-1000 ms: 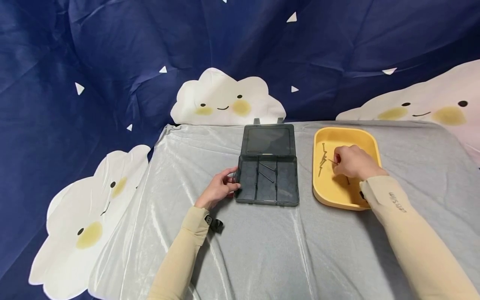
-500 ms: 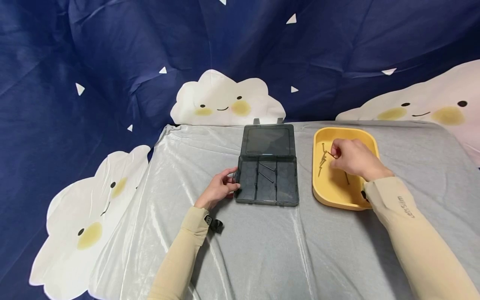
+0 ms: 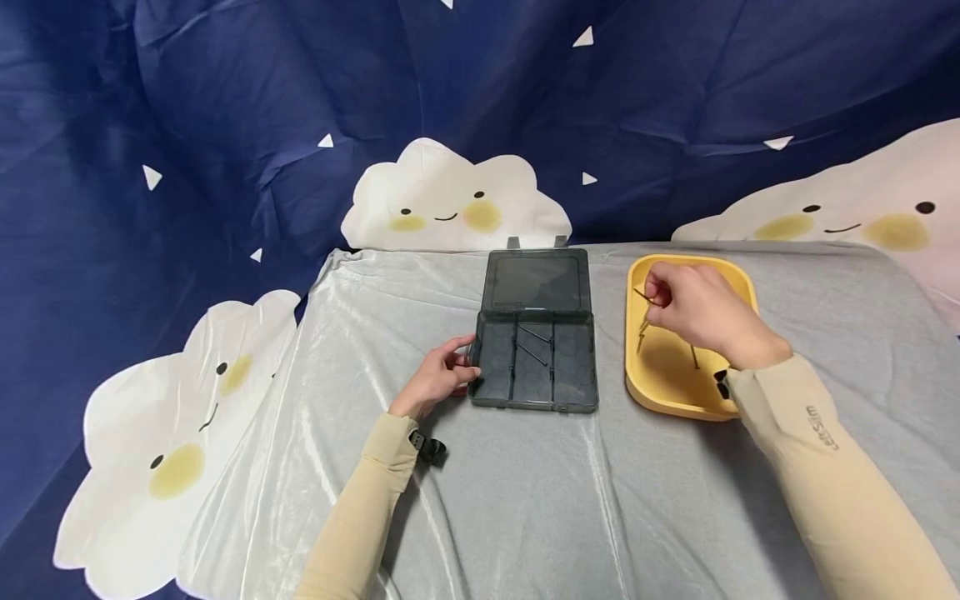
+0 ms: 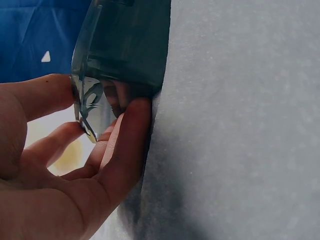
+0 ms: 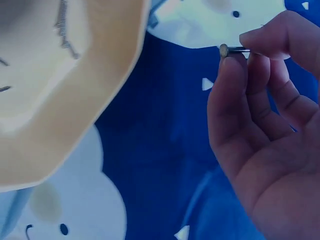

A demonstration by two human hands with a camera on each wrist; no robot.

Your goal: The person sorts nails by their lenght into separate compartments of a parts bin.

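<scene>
My left hand (image 3: 437,377) grips the left side of a dark, see-through plastic box (image 3: 576,354) that lies with its lid (image 3: 536,279) folded back. In the left wrist view, fingers and thumb (image 4: 55,95) pinch round the box's end (image 4: 127,45). Two dark screws (image 3: 532,354) lie in the box's middle compartment. Over the yellow tray (image 3: 660,404), my right hand (image 3: 701,312) pinches a screw (image 5: 236,49), its flat head sticking out past the fingertips. Several screws (image 3: 642,337) lie along the tray's left side, partly hidden by this hand. A single screw (image 3: 695,358) lies under the palm.
A grey cloth (image 3: 525,492) covers the table beneath the box and tray. Behind it hangs a dark blue curtain (image 3: 637,100) with smiling clouds (image 3: 450,187). A strip of cloth separates the box from the tray.
My right hand has risen from the tray's middle and moved toward its far left, the screw still pinched in it. The left hand and the box have stayed put.
</scene>
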